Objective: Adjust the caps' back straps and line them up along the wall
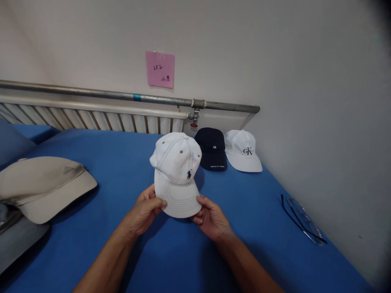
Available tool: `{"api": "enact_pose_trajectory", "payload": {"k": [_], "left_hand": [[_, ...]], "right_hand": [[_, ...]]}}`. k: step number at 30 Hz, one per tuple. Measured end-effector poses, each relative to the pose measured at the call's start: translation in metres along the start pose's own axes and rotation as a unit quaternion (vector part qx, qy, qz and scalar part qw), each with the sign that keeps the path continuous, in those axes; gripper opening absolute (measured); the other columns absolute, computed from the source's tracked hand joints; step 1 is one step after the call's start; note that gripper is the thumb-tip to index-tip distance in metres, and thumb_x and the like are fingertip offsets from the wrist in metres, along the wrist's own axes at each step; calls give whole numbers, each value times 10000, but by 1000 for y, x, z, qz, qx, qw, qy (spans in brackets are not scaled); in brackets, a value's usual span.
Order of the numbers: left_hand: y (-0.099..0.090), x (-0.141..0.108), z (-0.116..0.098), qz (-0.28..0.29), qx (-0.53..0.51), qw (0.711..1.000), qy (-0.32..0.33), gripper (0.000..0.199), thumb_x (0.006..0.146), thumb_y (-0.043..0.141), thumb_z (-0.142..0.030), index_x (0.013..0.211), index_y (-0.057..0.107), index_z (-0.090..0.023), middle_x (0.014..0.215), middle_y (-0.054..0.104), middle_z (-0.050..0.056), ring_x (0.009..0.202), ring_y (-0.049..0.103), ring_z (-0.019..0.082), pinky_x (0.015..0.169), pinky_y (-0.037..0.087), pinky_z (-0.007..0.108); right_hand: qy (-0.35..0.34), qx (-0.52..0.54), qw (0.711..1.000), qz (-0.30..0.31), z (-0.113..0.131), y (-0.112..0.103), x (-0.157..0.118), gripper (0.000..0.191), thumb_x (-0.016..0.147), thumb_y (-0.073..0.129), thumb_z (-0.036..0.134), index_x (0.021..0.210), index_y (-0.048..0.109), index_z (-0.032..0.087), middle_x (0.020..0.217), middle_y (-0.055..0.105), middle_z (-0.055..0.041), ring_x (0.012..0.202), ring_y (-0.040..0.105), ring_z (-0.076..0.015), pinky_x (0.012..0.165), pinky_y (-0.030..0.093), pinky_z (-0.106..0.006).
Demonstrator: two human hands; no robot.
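Observation:
A white baseball cap (174, 162) with a small dark horse-rider logo is held up over the blue surface, its brim toward me. My left hand (145, 211) pinches the left side of the brim, thumb on top. On the brim's right edge, my right hand (212, 217) grips with thumb above and fingers beneath. Behind it to the right lies a dark navy cap (210, 148) with small white lettering. Beside that one rests a second white cap (242, 150) marked CK.
Blue cloth (116, 179) covers the surface. A beige cap (45, 187) and a grey cap (21, 240) lie at the left. Eyeglasses (304, 221) sit near the right wall. A radiator (122, 120), a metal pipe (100, 93) and a pink note (160, 69) are at the back.

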State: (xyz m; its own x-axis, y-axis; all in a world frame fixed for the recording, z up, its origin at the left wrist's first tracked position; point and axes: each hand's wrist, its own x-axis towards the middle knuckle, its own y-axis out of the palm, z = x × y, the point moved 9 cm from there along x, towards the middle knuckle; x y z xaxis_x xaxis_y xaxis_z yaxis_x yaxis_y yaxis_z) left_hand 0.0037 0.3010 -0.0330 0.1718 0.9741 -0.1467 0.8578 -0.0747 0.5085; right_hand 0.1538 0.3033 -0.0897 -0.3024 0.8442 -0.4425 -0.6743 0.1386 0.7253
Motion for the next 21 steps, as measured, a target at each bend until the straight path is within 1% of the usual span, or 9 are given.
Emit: {"api": "enact_pose_trajectory", "payload": {"k": [7,12,16,19,21], "left_hand": [[-2,-1,1,-8,1,1000,-2,358,584,665,-47,922,701,-159,783,715,28,682,616,136,618,465,213],[1,-2,-2,-7,7,1000,-3,359,564,670,-66,907,709,-166,793,718,33,678,611,140,618,464,220],[1,-2,-5,-15,7,1000,1,338,545,667,-67,863,722,-165,712,692,9,621,581,118,570,440,199],[2,-2,-6,-2,10,1000,7,317,561,652,-72,855,724,-166,671,669,-5,609,577,118,567,437,204],[2,-2,-6,9,13,1000,10,327,577,644,-77,881,724,-169,707,685,7,635,594,132,596,453,223]], "right_hand": [[5,6,1000,5,-1,-1,1,263,586,788,160,714,559,174,512,513,73,397,344,-38,363,200,-170],[8,7,1000,3,-1,-2,1,276,573,798,160,709,558,174,511,518,75,397,348,-37,361,195,-166],[8,6,1000,2,-1,-2,1,265,583,794,167,702,557,173,509,513,75,399,354,-39,361,204,-168],[7,7,1000,7,-1,-1,1,261,592,791,173,684,547,173,509,508,74,403,356,-41,364,205,-173],[9,6,1000,10,-2,-1,1,267,593,795,181,672,540,172,503,501,73,401,354,-41,363,202,-175]]}}
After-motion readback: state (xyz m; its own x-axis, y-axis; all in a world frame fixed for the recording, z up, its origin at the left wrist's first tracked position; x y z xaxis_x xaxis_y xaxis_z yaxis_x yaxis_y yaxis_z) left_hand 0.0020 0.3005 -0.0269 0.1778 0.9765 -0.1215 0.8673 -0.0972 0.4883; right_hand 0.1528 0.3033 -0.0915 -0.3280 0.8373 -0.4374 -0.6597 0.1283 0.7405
